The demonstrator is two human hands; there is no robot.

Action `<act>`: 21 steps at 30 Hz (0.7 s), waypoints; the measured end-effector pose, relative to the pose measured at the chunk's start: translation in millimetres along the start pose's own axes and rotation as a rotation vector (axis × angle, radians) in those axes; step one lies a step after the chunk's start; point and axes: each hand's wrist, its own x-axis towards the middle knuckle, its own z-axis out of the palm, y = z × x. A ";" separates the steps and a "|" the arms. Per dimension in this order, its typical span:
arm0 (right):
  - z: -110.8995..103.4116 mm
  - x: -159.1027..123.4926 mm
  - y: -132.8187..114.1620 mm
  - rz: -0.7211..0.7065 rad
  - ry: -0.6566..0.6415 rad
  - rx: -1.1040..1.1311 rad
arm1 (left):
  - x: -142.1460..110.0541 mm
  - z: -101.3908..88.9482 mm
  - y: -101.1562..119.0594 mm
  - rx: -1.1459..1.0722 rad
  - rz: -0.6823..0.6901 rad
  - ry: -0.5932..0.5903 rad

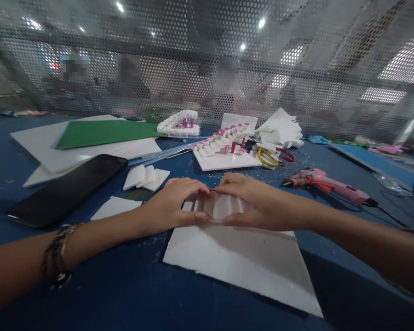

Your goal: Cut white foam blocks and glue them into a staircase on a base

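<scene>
Currently the left hand and right hand are pinching a stepped white strip, possibly foam, at the far end of a white board, where uneven squeezing could be working its steps loose

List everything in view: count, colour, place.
Stepped piece: one, white, centre
Board: one, white, front
Phone: one, black, left
Tiles: several, white, beside phone
Sheets: several, white and green, back left
Purple-legged model: one, white, back centre
Stair model: one, white and pink, beyond board
Stack: one, white, back right
Handles: at least two, yellow and red, right
Glue gun: one, pink, right
Panel: one, blue, right
Screen: one, perforated grey, background
Table: one, blue, beneath
Left hand, right hand: one each, bare, gripping stepped piece
</scene>
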 end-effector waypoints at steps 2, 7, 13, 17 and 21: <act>-0.9 0.6 0.9 -0.023 -0.012 -0.007 | 0.1 0.1 -0.3 0.001 -0.003 -0.002; 0.0 2.1 0.1 0.007 0.006 -0.014 | 0.6 1.0 -0.7 0.010 0.003 -0.007; -2.7 -1.8 1.1 0.030 -0.006 -0.043 | -0.9 2.3 -2.5 -0.003 0.019 0.002; -8.2 -7.3 1.5 0.039 -0.013 -0.058 | -1.0 2.1 -2.8 -0.013 0.025 0.004; -5.4 -5.9 -0.8 0.043 0.042 -0.092 | -0.6 2.2 -1.6 -0.021 0.026 0.013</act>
